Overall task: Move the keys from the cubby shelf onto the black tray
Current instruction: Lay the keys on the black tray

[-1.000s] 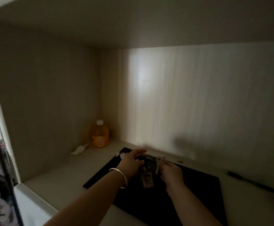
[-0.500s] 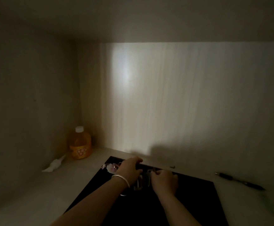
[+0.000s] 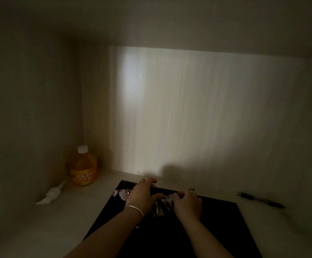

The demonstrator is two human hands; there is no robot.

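Both hands are curled over the keys [image 3: 159, 204], the left hand [image 3: 142, 193] and the right hand [image 3: 187, 204] each with fingers bent down around the bunch from its own side. Whether either is truly pinching metal or only resting on it I cannot tell; the light is too poor and the fingers cover the contact.

From the head camera, my only view, the keys sit low between the two hands, over the far part of the black tray [image 3: 170, 237], and they look to be touching it or very nearly so. A pale charm or fob [image 3: 120, 193] lies on the tray just left of the left hand; whether it is joined to the bunch I cannot make out. I judge the task almost finished: the keys are off the cubby shelf [image 3: 54, 222] floor and on the tray, and what remains is letting go and drawing the hands away.

Both forearms reach in from the bottom edge, converging toward the tray's back edge, palms down, wrists low. The left wrist wears a thin bangle [image 3: 134, 209].

Well apart from the work, an orange bottle [image 3: 83, 167] stands in the back left corner, and a pen [image 3: 259, 199] lies right of the tray.
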